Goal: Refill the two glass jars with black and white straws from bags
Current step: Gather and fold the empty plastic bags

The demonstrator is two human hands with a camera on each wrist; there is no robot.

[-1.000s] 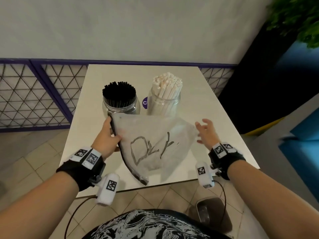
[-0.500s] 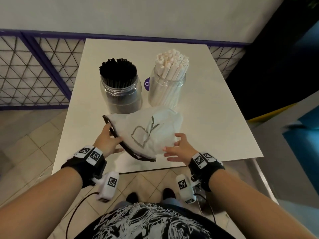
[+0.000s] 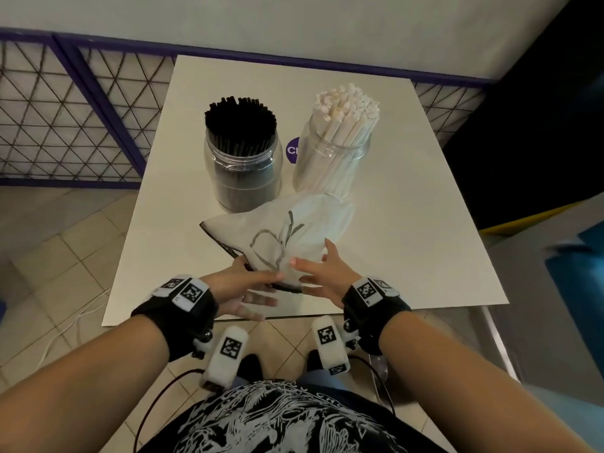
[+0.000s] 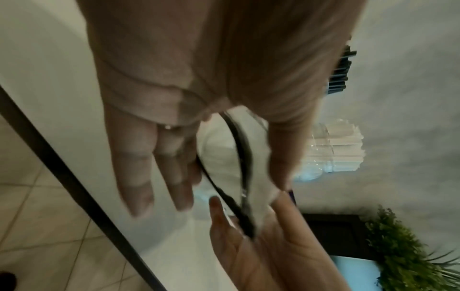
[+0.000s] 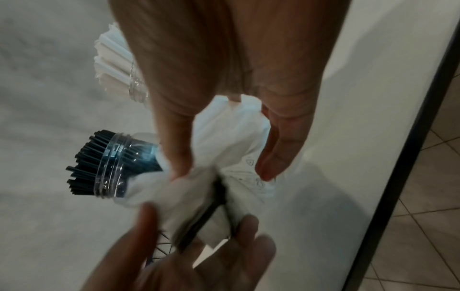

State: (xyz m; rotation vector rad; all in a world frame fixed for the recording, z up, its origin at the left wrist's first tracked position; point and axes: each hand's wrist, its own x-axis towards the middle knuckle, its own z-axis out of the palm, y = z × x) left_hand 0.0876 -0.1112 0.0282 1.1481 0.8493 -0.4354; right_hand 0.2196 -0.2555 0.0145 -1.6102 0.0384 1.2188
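Observation:
A glass jar packed with black straws (image 3: 243, 165) stands beside a glass jar packed with white straws (image 3: 333, 158) at the middle of the white table (image 3: 425, 223). In front of them lies a limp white bag (image 3: 284, 237) with a black zip edge, crumpled toward the near edge. My left hand (image 3: 271, 289) holds the zip edge, thumb on top and fingers underneath. My right hand (image 3: 310, 266) grips the bunched bag from the right. In the right wrist view, thumb and fingers of the right hand (image 5: 222, 174) squeeze the bag (image 5: 224, 137). The left wrist view shows the zip (image 4: 245, 177) passing through the left hand (image 4: 234, 194).
A round purple sticker (image 3: 292, 150) shows between the jars. A purple lattice fence (image 3: 65, 125) runs along the left and back. The table's near edge (image 3: 392, 310) is just before my wrists, tiled floor below. A green plant (image 4: 410, 256) stands off to the right.
My right hand has come in from the right and taken hold of the bag. The flat bag has been bunched up and drawn toward the near edge. The left hand slid along the zip.

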